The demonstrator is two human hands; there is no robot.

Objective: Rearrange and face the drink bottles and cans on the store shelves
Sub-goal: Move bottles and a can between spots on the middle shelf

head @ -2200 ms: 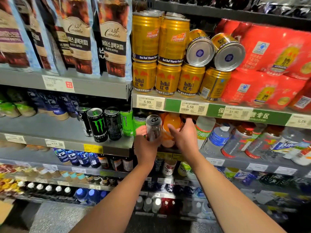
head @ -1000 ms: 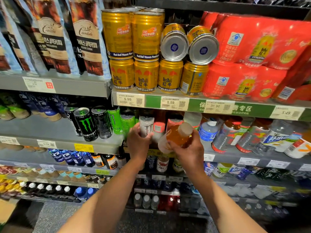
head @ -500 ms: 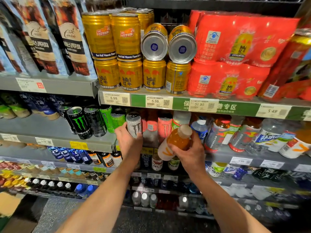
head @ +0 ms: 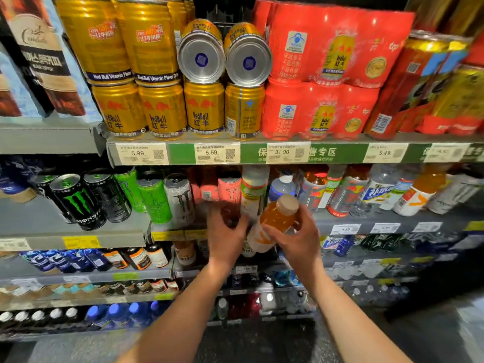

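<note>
My right hand [head: 293,239] grips the orange-drink plastic bottle [head: 275,221], tilted off the middle shelf's front edge [head: 366,226]. Left hand [head: 225,234] blurred, fingers unreadable. Silver Monster can [head: 180,197] faced; two gold cans [head: 225,56] lie sideways.

On the grey metal middle shelf [head: 324,221], a bare strip along the front edge lies open between the tall silver Monster can [head: 180,199] and the clear plastic sports-drink bottles [head: 343,195]. Behind it, pink cans [head: 229,189] and a pale bottle with a green label [head: 252,191] block the back, and the green-striped price rail [head: 262,153] of the shelf above caps the opening.
</note>
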